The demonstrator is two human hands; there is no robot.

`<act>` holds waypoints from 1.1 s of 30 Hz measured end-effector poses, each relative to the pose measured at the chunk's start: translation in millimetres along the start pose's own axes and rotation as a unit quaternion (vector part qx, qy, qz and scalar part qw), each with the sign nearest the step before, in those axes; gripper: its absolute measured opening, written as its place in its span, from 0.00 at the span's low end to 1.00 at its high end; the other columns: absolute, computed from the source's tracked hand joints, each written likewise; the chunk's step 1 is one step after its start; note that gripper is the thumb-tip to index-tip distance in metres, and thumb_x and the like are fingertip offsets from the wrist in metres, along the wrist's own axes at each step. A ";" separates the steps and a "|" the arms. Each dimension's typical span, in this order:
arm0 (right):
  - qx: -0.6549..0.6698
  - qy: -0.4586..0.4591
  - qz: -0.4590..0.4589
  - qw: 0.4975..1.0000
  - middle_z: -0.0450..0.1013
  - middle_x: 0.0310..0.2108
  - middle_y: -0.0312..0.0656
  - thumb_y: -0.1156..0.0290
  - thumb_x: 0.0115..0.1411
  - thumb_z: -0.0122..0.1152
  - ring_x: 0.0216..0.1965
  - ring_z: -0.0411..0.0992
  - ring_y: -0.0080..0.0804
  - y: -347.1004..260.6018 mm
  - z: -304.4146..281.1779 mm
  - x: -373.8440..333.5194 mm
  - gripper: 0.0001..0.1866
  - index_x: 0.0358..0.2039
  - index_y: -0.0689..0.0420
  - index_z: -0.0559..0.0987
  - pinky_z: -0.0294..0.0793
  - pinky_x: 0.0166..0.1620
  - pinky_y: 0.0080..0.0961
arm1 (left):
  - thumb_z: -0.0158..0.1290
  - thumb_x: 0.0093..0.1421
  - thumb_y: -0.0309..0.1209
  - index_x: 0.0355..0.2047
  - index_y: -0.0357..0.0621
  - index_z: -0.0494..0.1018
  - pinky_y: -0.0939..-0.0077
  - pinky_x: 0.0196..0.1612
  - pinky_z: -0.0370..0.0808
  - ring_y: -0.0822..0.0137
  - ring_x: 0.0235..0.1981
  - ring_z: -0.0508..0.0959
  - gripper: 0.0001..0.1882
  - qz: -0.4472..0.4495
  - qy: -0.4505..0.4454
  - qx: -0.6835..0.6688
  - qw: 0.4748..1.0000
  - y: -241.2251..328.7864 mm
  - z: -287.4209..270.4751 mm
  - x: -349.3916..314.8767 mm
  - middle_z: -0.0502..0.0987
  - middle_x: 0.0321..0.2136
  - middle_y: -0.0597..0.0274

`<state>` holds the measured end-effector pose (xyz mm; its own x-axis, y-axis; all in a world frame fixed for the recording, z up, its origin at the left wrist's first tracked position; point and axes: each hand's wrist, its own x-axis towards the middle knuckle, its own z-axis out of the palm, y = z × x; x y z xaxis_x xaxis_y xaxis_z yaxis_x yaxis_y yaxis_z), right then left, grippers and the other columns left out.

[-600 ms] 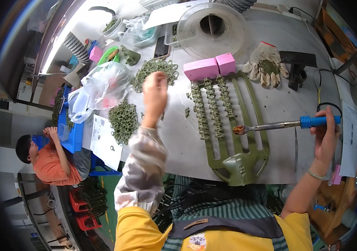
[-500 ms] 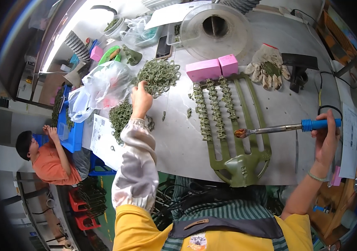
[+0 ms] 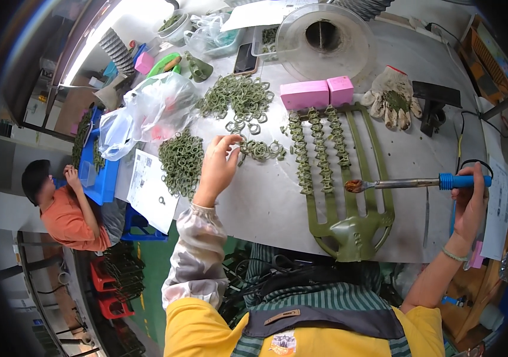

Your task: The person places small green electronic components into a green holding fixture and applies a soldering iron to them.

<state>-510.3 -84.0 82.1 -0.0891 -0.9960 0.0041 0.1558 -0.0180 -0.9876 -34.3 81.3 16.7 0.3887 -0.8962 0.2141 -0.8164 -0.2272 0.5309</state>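
My left hand (image 3: 218,169) hovers over the table with its fingers loosely bent and thumb apart. Just beyond its fingertips lies a small group of green rings (image 3: 261,150). A larger pile of green rings (image 3: 239,98) spreads farther away, and another heap (image 3: 181,162) sits left of the hand. My right hand (image 3: 471,205) grips the blue handle of a soldering iron (image 3: 415,183), whose broad brown-coated tip points left above a green frame (image 3: 349,229). Rows of small green links (image 3: 328,154) run along several of the frame's bars.
Two pink blocks (image 3: 305,95) stand at the frame's far end. Beyond are a round clear tray (image 3: 349,44), a phone (image 3: 245,58) and plastic bags (image 3: 162,110). A stained glove (image 3: 395,98) and black stand (image 3: 435,101) lie right. Another person (image 3: 66,211) sits left.
My left hand has moved from the far pile toward me and right. Some rings now lie spread beside it, and the far pile is flatter. The soldering iron remains over the frame.
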 end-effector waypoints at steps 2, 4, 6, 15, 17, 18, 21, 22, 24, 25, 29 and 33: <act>0.000 0.004 -0.002 1.000 0.76 0.24 0.35 0.53 0.59 0.67 0.17 0.73 0.19 -0.8 -1.8 -0.4 0.18 0.27 0.56 0.80 0.71 0.21 0.14 | 0.55 0.59 0.22 0.44 0.42 0.77 0.74 0.39 0.76 0.65 0.36 0.78 0.11 0.002 -0.028 -0.046 0.999 21.7 4.5 2.9 0.77 0.39 0.59; 0.000 0.006 -0.006 1.000 0.76 0.24 0.35 0.53 0.59 0.67 0.17 0.72 0.19 -1.5 -0.3 -2.0 0.18 0.27 0.56 0.80 0.71 0.21 0.14 | 0.58 0.57 0.24 0.42 0.40 0.77 0.69 0.43 0.75 0.61 0.41 0.78 0.12 0.026 -0.060 -0.083 0.994 41.4 12.7 6.0 0.79 0.37 0.58; -0.001 0.008 -0.010 1.000 0.76 0.24 0.36 0.53 0.59 0.67 0.17 0.72 0.19 -2.3 0.0 -3.1 0.18 0.27 0.56 0.80 0.71 0.21 0.14 | 0.60 0.54 0.26 0.43 0.42 0.78 0.65 0.47 0.73 0.57 0.41 0.76 0.14 0.122 -0.015 0.007 0.992 41.7 28.8 14.3 0.79 0.36 0.58; 0.006 0.018 -0.012 1.000 0.77 0.26 0.36 0.54 0.59 0.67 0.17 0.73 0.20 -4.1 -4.6 -4.3 0.17 0.27 0.56 0.80 0.71 0.22 0.14 | 0.61 0.51 0.27 0.43 0.44 0.78 0.66 0.45 0.71 0.57 0.36 0.75 0.17 0.081 -0.144 0.075 0.983 36.8 39.6 26.5 0.77 0.31 0.59; 0.013 0.008 -0.005 1.000 0.77 0.26 0.37 0.54 0.59 0.67 0.17 0.73 0.20 -3.1 -4.8 -4.0 0.17 0.28 0.56 0.80 0.71 0.22 0.14 | 0.62 0.52 0.28 0.43 0.45 0.78 0.67 0.46 0.71 0.58 0.38 0.74 0.17 0.097 -0.039 0.005 0.995 28.8 38.9 17.5 0.75 0.35 0.58; 0.013 0.008 -0.004 1.000 0.77 0.26 0.37 0.54 0.59 0.67 0.17 0.73 0.20 -2.6 -5.6 -3.3 0.17 0.28 0.56 0.80 0.71 0.22 0.14 | 0.64 0.51 0.29 0.44 0.45 0.78 0.66 0.49 0.69 0.57 0.42 0.72 0.18 0.099 -0.045 0.030 0.994 29.1 34.6 15.3 0.73 0.39 0.58; 0.014 -0.001 -0.003 1.000 0.77 0.26 0.37 0.53 0.59 0.67 0.17 0.73 0.20 -2.0 -7.3 -2.4 0.17 0.28 0.56 0.80 0.72 0.22 0.14 | 0.64 0.50 0.29 0.43 0.45 0.78 0.65 0.52 0.67 0.55 0.45 0.69 0.18 0.092 -0.087 0.077 0.989 35.5 34.2 14.8 0.72 0.38 0.59; 0.012 -0.002 -0.006 1.000 0.77 0.26 0.37 0.53 0.59 0.67 0.17 0.73 0.20 -2.6 -7.0 -2.5 0.17 0.28 0.56 0.80 0.72 0.22 0.14 | 0.64 0.50 0.29 0.43 0.45 0.78 0.65 0.52 0.67 0.55 0.45 0.69 0.18 0.092 -0.086 0.078 0.989 37.5 33.9 14.6 0.72 0.38 0.59; 0.011 -0.002 -0.009 1.000 0.77 0.25 0.37 0.53 0.59 0.67 0.17 0.73 0.20 -3.2 -6.3 -3.3 0.17 0.28 0.56 0.80 0.72 0.21 0.14 | 0.65 0.48 0.28 0.36 0.43 0.78 0.65 0.51 0.67 0.55 0.45 0.68 0.14 0.097 -0.088 0.043 0.990 41.4 34.4 14.0 0.71 0.37 0.59; 0.013 -0.003 -0.009 1.000 0.77 0.25 0.37 0.53 0.59 0.67 0.17 0.73 0.20 -3.4 -5.5 -3.8 0.17 0.28 0.56 0.80 0.72 0.21 0.14 | 0.66 0.47 0.28 0.33 0.42 0.78 0.65 0.51 0.67 0.54 0.45 0.68 0.12 0.100 -0.089 0.026 0.991 42.3 34.6 13.2 0.70 0.37 0.59; 0.011 0.003 -0.008 1.000 0.77 0.25 0.37 0.53 0.59 0.67 0.17 0.74 0.20 -4.0 -9.2 -4.7 0.17 0.28 0.56 0.81 0.73 0.22 0.14 | 0.65 0.50 0.25 0.27 0.40 0.75 0.76 0.36 0.71 0.70 0.33 0.73 0.08 -0.012 -0.056 -0.128 0.990 42.7 28.7 3.5 0.73 0.34 0.65; 0.014 -0.007 -0.005 1.000 0.76 0.25 0.37 0.53 0.58 0.67 0.17 0.74 0.20 -4.1 -8.5 -5.7 0.18 0.27 0.56 0.81 0.73 0.22 0.14 | 0.64 0.54 0.24 0.35 0.39 0.79 0.83 0.34 0.72 0.79 0.29 0.75 0.08 -0.193 -0.082 -0.306 0.929 26.6 2.0 -10.9 0.79 0.29 0.69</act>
<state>-518.8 -77.4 84.8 -0.0780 -0.9968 0.0171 0.1826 -0.0312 -0.9827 -61.1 84.2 26.9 0.4897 -0.8509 -0.1901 -0.2148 -0.3291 0.9195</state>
